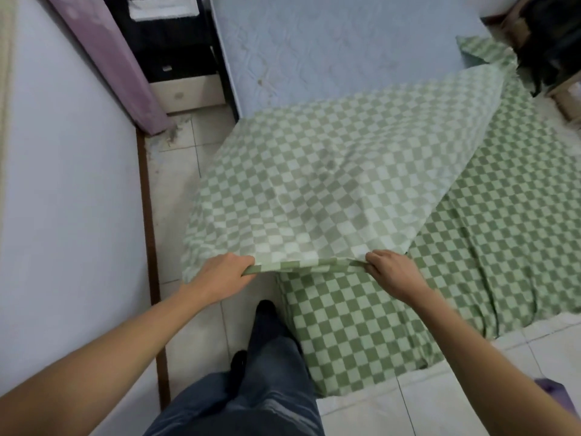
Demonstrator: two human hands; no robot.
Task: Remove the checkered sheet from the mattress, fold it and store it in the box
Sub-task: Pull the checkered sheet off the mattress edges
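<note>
Sheet (314, 190) is coming off the far mattress (314, 45); both hands, left (224, 272) and right (391, 269), are pinching its near edge; folding and boxing remain.

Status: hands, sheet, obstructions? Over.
Left hand and right hand each pinch near edge of checkered sheet. Sheet lifted, far mattress bare. Nothing blocking; box not in view.

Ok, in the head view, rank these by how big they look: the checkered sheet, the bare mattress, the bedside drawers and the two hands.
1. checkered sheet
2. mattress, the bare part
3. bedside drawers
4. left hand and right hand: alike, and their nearness to the camera enlarges them.
</note>
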